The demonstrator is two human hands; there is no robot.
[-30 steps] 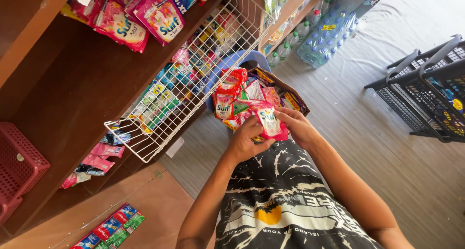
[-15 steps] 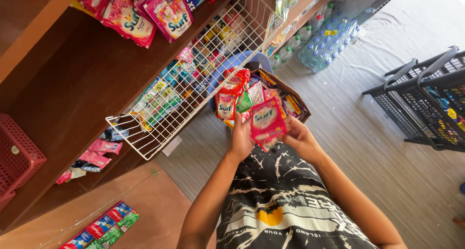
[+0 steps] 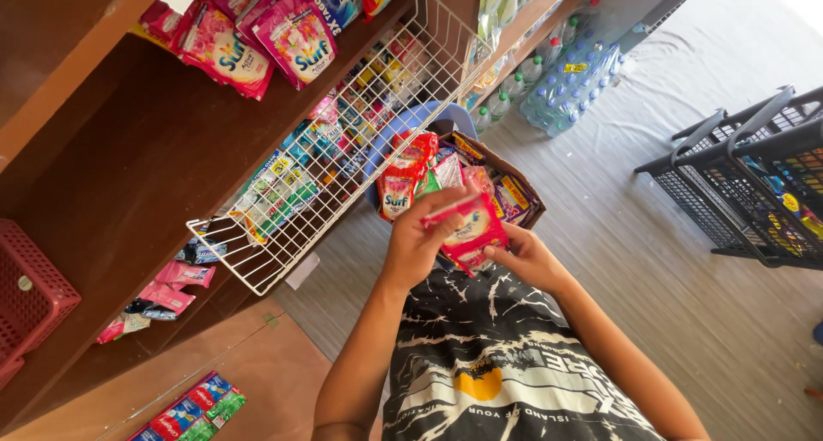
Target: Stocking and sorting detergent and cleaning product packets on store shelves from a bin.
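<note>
Head view, looking down over the chest.

Left hand [image 3: 420,244]: fingers curled closed around the left edge of a pink sachet [image 3: 467,231]; thumb lies across its top edge. Firm grip, not open.

Right hand [image 3: 525,257]: fingers bent, tips pinching the right lower side of the same sachet. Closed on it as well; how far the palm is open cannot be seen, since the back of the hand faces the camera.

Sachet: held in air between both hands, just in front of the chest, near frame centre. It is tilted, upper edge toward 1 o'clock. It may be a small stack of sachets; cannot tell.

At 12 o'clock from the hands, just beyond: a cardboard box [image 3: 514,171] on the floor, full of red and pink packets [image 3: 403,184]. The sachet is above the box's near edge, not touching it.

At 10 o'clock: white wire basket [image 3: 343,175] fixed to a brown shelf [image 3: 146,150], holding small mixed packets. Above it at 11 o'clock, pink pouches [image 3: 257,42] hang in a row.

At 2 o'clock, well apart: dark plastic baskets [image 3: 746,184] on the grey floor [image 3: 643,287]. At 1 o'clock: bottled water packs [image 3: 570,85].

At 9 o'clock, frame edge: red crate [image 3: 30,295].
</note>
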